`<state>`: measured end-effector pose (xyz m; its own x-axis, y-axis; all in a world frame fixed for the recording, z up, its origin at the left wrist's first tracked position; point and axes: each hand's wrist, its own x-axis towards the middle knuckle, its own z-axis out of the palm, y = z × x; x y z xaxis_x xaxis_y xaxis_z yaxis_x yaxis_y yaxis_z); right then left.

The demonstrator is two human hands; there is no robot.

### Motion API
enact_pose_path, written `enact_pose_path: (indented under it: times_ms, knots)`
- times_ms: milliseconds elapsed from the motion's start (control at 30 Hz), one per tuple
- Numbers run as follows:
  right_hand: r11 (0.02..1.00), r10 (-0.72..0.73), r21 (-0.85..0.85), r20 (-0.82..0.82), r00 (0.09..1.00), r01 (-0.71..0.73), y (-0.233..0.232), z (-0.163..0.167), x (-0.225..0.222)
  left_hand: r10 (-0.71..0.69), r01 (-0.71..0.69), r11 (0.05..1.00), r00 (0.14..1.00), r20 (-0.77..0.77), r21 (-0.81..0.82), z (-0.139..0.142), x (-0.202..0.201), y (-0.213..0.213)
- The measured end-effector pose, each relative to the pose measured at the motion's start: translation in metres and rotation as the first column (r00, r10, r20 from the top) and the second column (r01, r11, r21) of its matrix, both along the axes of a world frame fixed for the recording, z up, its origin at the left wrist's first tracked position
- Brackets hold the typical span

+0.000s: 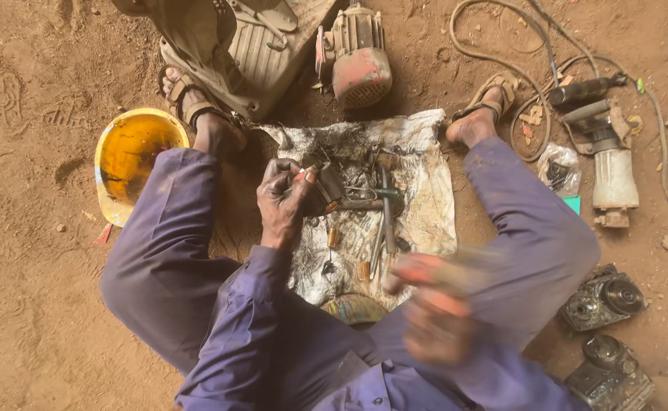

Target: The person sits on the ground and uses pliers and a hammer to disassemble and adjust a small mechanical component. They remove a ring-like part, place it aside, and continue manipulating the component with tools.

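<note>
While the person sits on the sandy ground with legs spread, a dirty cloth (425,190) lies between the feet and carries small tools and parts. The left hand (284,199) is over the left edge of the cloth, with its fingers closed around a dark round part (326,190) that has an orange rim at its lower side. The part is held just above the cloth, near its upper left area. The right hand (433,304) is near the bottom edge of the cloth, but it is strongly blurred. It seems to hold something with red or orange colour; I cannot tell what it is or how tight the fingers are closed.

On the middle of the cloth lie a long metal rod (388,217), some wires and two small orange pieces (333,237). A yellow helmet (128,156) lies upside down on the ground, left of the cloth and beside the left knee. A red motor (354,61) stands just above the top edge of the cloth. To the right of the cloth are a grey power tool (612,167) with cables and a small plastic bag (558,171). Two dark machine housings (604,297) lie on the ground near the right knee.
</note>
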<state>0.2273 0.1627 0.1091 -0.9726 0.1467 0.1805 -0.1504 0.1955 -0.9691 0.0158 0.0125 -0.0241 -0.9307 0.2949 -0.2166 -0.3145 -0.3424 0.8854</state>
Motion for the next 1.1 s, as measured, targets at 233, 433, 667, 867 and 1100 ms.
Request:
enact_pose_path:
  times_ms: [233,433,667,867,1100]
  knots:
    - [0.958,-0.007,-0.206,0.681,0.733,0.2,0.0,-0.012,-0.024,0.029,-0.029,1.0,0.996,0.079,0.004,-0.001,-0.004,0.0]
    - [0.988,0.07,-0.151,0.655,0.752,0.039,0.006,0.02,-0.011,0.015,-0.017,0.999,0.998,-0.054,-0.041,0.011,-0.005,0.002]
    - [0.865,0.095,-0.348,0.82,0.564,0.361,-0.004,-0.037,-0.022,0.036,-0.041,0.996,0.998,-0.059,-0.082,0.021,-0.005,-0.003]
    - [0.955,-0.164,-0.222,0.149,0.975,0.194,0.03,-0.009,0.042,0.0,-0.014,0.997,0.984,-0.179,-0.073,0.014,-0.002,0.003]
    - [0.971,0.122,-0.229,0.705,0.699,0.062,-0.004,-0.09,-0.021,0.039,-0.05,0.985,0.997,-0.07,-0.165,0.009,-0.005,-0.001]
